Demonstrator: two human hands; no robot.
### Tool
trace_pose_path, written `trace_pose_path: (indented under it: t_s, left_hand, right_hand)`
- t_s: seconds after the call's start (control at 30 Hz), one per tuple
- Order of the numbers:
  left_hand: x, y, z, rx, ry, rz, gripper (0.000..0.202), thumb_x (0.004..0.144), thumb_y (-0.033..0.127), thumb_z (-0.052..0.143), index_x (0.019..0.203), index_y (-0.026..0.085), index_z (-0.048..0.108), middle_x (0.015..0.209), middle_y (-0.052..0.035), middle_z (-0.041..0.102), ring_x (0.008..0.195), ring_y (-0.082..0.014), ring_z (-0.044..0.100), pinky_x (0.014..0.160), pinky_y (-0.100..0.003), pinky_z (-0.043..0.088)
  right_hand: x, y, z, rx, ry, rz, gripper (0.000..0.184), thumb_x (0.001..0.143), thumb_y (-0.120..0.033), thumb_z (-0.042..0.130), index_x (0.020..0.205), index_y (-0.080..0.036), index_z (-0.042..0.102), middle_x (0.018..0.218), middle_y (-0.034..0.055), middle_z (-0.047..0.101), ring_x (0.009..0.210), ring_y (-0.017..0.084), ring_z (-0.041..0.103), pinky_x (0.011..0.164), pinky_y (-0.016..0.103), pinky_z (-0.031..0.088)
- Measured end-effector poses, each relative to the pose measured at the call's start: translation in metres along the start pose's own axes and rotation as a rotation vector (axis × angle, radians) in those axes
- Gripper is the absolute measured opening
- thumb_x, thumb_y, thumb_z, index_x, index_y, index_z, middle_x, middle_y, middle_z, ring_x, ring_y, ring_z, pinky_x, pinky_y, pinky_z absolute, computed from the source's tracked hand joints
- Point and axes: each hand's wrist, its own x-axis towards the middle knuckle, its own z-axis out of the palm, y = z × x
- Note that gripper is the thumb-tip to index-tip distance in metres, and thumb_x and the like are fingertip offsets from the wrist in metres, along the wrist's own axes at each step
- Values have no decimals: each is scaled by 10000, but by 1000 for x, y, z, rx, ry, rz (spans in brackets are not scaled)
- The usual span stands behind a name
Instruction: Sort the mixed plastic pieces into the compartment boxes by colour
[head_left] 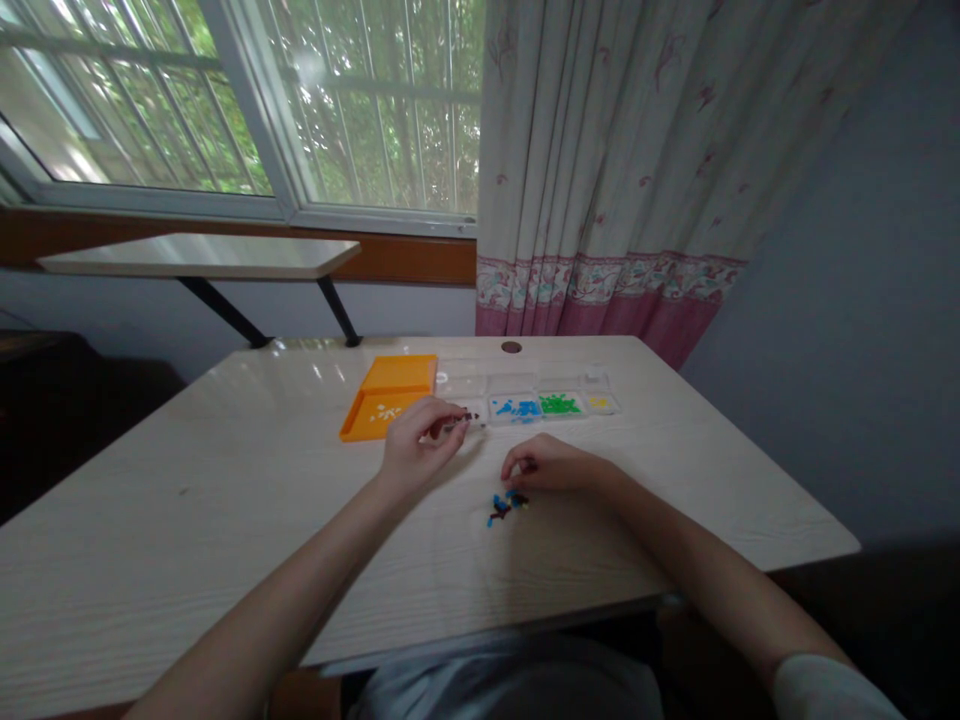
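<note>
A small heap of mixed coloured beads [506, 505] lies on the pale wooden table [225, 520]. My right hand [551, 467] rests just behind the heap, fingers curled together in a pinch at its edge. My left hand [420, 440] hovers by the left end of a row of clear compartments [536, 405], fingers pinched; dark bits show at its fingertips. The compartments hold blue beads [517, 408], green beads [560, 404] and yellow beads [598, 402].
An orange tray [390, 395] with a few white bits stands left of the clear compartments. A round cable hole [511, 347] sits at the table's far edge. A shelf on black legs [202, 255], a window and a patterned curtain [600, 170] are behind.
</note>
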Motion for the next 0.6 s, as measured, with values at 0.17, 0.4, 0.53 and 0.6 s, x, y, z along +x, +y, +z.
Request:
trace_pose_path:
  t_s: [0.17,0.4,0.53,0.6]
  left_hand:
    - [1,-4,0,31,2,-25,123,762,269,545,768,160,602,662,-5,580,530,-72,468,516,-182,391]
    - [0,-32,5,234,-60,-176,169,775,301,511,783,169,616,756,-27,583,658,-123,529,583,-215,404]
    - [-1,-46,6,372,-188,-265,190,768,328,509,803,191,635,834,-37,599,734,-167,560,588,-235,396]
    - [-1,-49,4,399,-233,-263,207,776,331,498,848,196,637,851,-42,604,759,-181,566,600,-242,399]
  right_hand:
    - [-1,1,0,8,1,-6,221,727,-313,594,864,-148,648,563,-41,513,479,42,415,471,148,294]
    - [-4,-3,-1,61,-37,20,237,723,-315,600,883,-145,641,568,-33,541,483,47,434,479,153,316]
    - [-2,-2,1,41,-9,-5,222,729,-311,594,857,-138,647,587,-23,562,500,50,449,493,156,326]
    - [-1,0,1,21,16,-20,209,736,-306,587,839,-136,652,593,-20,564,503,50,445,492,154,322]
